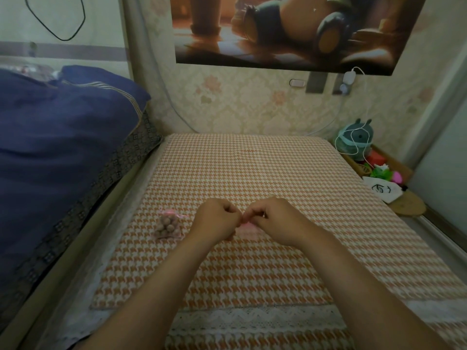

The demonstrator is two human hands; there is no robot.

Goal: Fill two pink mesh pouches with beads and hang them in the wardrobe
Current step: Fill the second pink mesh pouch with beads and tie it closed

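One pink mesh pouch (168,226) full of brown beads lies on the orange houndstooth cloth (252,173), its pink ribbon drawn at the top. Just to its right my left hand (214,218) and my right hand (273,218) meet with fingers pinched together. Between and below them shows part of a second pink mesh pouch (247,229); both hands grip it at its top. Its contents are hidden by my hands.
A bed with a dark blue quilt (63,137) runs along the left. A wooden tray (379,162) with a plush toy, coloured items and a white cable stands at the right, beside a pale door. A white lace edge (252,322) lies nearest me.
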